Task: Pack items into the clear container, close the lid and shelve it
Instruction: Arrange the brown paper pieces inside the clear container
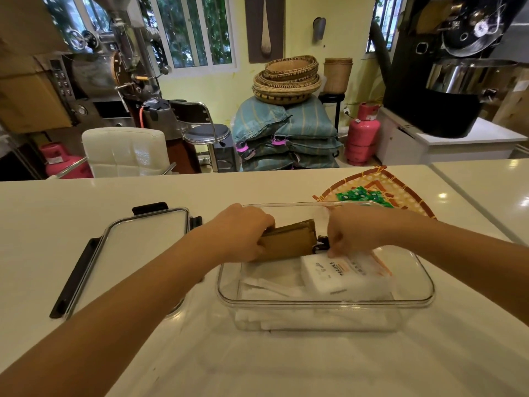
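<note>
Clear plastic container (pixel 326 303) is sitting open on the white worktop (pixel 257 362), holding white packets (pixel 340 275) along its floor. Left hand (pixel 243 234) is reaching in, grip clamped on the left end of a stack of brown paper packets (pixel 289 242) held above the white ones. Right hand (pixel 350 230) is pinching the stack's right end by a dark clip. Lid (pixel 140 253) is lying flat just left of the container. Woven tray (pixel 380 187) with green sachets (pixel 363 194) is resting behind.
</note>
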